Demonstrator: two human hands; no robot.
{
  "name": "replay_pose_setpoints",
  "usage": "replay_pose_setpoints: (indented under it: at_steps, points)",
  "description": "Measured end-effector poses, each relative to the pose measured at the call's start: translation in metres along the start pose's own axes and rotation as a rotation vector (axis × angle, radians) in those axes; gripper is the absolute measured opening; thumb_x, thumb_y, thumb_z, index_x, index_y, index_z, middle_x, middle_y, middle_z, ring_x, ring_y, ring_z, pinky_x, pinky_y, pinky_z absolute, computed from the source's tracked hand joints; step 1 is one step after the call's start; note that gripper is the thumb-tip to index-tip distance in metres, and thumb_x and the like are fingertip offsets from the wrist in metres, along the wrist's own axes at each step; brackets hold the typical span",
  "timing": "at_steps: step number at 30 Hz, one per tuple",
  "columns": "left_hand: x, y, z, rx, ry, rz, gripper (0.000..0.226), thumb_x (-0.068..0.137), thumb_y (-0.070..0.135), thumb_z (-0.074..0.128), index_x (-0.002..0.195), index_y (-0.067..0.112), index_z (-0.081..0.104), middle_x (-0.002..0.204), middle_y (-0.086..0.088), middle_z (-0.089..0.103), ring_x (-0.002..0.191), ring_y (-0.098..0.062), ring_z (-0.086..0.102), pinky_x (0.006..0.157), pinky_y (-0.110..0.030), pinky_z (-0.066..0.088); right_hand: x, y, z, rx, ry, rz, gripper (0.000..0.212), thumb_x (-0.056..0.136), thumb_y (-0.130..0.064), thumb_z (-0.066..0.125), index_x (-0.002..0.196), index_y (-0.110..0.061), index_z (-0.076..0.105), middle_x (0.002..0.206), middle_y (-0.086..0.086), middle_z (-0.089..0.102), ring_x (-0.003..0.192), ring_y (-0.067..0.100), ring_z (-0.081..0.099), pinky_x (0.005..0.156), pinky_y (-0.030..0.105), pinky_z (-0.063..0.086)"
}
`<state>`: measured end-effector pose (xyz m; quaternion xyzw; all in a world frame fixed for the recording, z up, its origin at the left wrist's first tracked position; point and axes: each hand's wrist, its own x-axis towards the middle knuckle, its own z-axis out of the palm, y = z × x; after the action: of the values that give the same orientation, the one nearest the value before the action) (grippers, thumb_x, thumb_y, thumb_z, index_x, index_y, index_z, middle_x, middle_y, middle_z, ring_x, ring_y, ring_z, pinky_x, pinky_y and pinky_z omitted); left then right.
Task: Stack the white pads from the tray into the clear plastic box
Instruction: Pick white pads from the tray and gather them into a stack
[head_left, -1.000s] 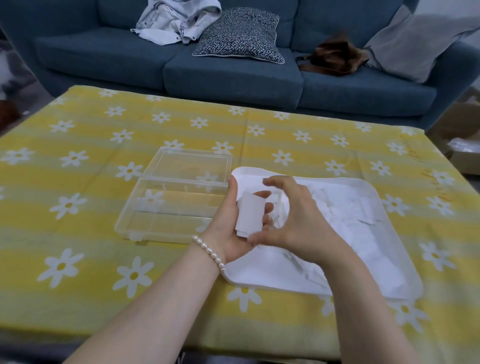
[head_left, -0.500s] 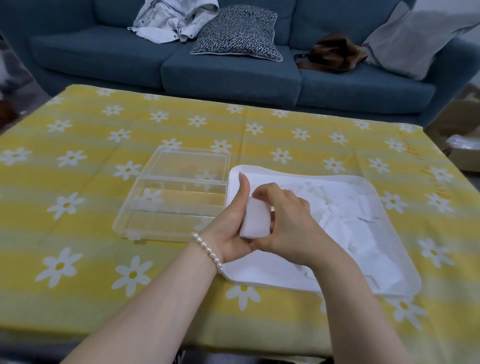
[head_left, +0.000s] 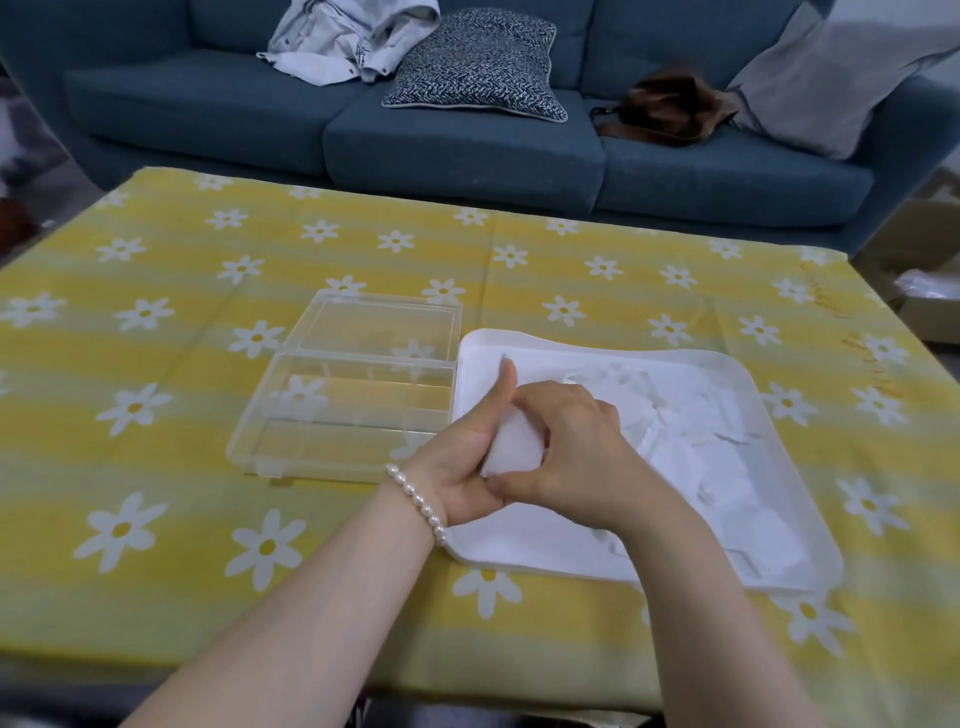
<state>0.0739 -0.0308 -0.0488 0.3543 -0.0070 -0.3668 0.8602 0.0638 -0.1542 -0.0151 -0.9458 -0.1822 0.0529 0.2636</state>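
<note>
A small stack of white pads is held between both hands above the left end of the white tray. My left hand, with a pearl bracelet at the wrist, cradles the stack from the left, thumb pointing up. My right hand curls over its top and right side. Several loose white pads lie heaped in the tray. The clear plastic box lies open just left of the tray, its lid folded back; its compartments look bare.
A table with a yellow daisy-print cloth carries everything. A blue sofa with cushions, clothes and a brown bag stands behind the table. Cardboard boxes sit at the far right, off the table.
My right hand has closed down over the pad stack, from fingers arched above it to wrapped round it. Both hands have stayed over the tray's left end.
</note>
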Motion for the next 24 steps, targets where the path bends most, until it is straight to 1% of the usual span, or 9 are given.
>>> replay_pose_setpoints:
  at_steps: [4,7,11,13,14,16,19,21,24]
  points:
    - [0.0,-0.003,0.0,-0.024,0.004,-0.007,0.037,0.076,0.039,0.067,0.101,0.013,0.065,0.089,-0.001,0.055,0.065,-0.008,0.054,0.061,-0.018,0.047,-0.002,-0.001,0.0,0.031,-0.015,0.032,0.082,0.059,-0.043,0.077,0.133,-0.031,0.044,0.096,-0.017,0.043,0.117,0.007,0.034,0.097,0.027,0.02]
    - [-0.002,-0.002,-0.001,0.038,-0.088,0.007,0.014,0.078,0.016,0.069,0.092,0.014,0.071,0.085,-0.001,0.064,0.072,-0.01,0.063,0.067,-0.022,0.051,-0.003,-0.001,-0.002,0.047,-0.012,0.017,0.072,0.059,-0.041,0.078,0.126,-0.031,0.051,0.121,-0.014,0.048,0.124,0.008,0.031,0.095,0.024,0.017]
    - [-0.007,0.001,-0.002,0.116,-0.115,0.011,0.029,0.08,0.0,0.051,0.093,0.013,0.074,0.09,-0.006,0.069,0.087,-0.018,0.067,0.077,-0.03,0.053,-0.004,0.002,-0.004,-0.008,-0.071,-0.004,0.084,0.061,-0.043,0.079,0.136,-0.036,0.041,0.137,-0.014,0.039,0.131,0.008,0.024,0.101,0.024,0.016]
    - [-0.007,0.001,-0.002,0.114,-0.098,0.007,0.033,0.076,-0.005,0.049,0.095,0.009,0.071,0.087,-0.007,0.068,0.081,-0.019,0.067,0.072,-0.031,0.054,-0.006,0.002,-0.011,0.178,-0.147,0.047,0.096,0.056,-0.042,0.084,0.139,-0.037,0.036,0.138,-0.014,0.038,0.13,0.004,0.03,0.107,0.026,0.028]
    - [-0.008,0.002,-0.001,0.101,-0.093,-0.004,0.035,0.074,-0.007,0.048,0.098,0.008,0.068,0.085,-0.007,0.066,0.076,-0.018,0.065,0.068,-0.03,0.054,-0.008,0.003,-0.017,0.34,-0.168,0.079,0.096,0.053,-0.041,0.085,0.137,-0.037,0.039,0.135,-0.015,0.041,0.125,-0.001,0.037,0.101,0.021,0.038]
    - [-0.008,0.003,-0.001,0.04,-0.08,-0.037,0.04,0.072,-0.009,0.046,0.104,0.007,0.062,0.08,-0.005,0.063,0.066,-0.016,0.06,0.061,-0.028,0.052,-0.009,0.009,-0.027,0.57,-0.09,0.098,0.071,0.059,-0.039,0.077,0.126,-0.032,0.055,0.128,-0.017,0.05,0.116,-0.008,0.046,0.087,0.012,0.042]
    - [-0.009,0.005,0.0,0.021,-0.071,-0.068,0.047,0.069,-0.01,0.045,0.112,0.006,0.053,0.081,-0.006,0.064,0.058,-0.014,0.055,0.056,-0.025,0.048,-0.008,0.018,-0.033,0.698,0.175,0.18,0.012,0.08,-0.019,0.067,0.091,-0.018,0.071,0.121,-0.007,0.059,0.103,-0.008,0.055,0.092,0.019,0.037]
    - [-0.009,0.003,0.002,0.025,-0.085,-0.088,0.05,0.069,-0.01,0.043,0.116,0.006,0.052,0.082,-0.007,0.066,0.057,-0.014,0.053,0.053,-0.024,0.046,-0.008,0.019,-0.033,0.673,0.2,0.247,0.011,0.085,-0.013,0.06,0.082,-0.013,0.071,0.113,-0.005,0.06,0.093,-0.008,0.058,0.09,0.019,0.039]
    - [-0.01,0.002,0.004,0.026,-0.112,-0.098,0.045,0.07,-0.009,0.04,0.107,0.012,0.055,0.078,-0.007,0.066,0.055,-0.013,0.051,0.053,-0.024,0.045,-0.01,0.014,-0.028,0.636,0.023,0.228,0.013,0.085,-0.022,0.064,0.085,-0.009,0.068,0.101,-0.008,0.061,0.077,-0.001,0.062,0.073,0.011,0.046]
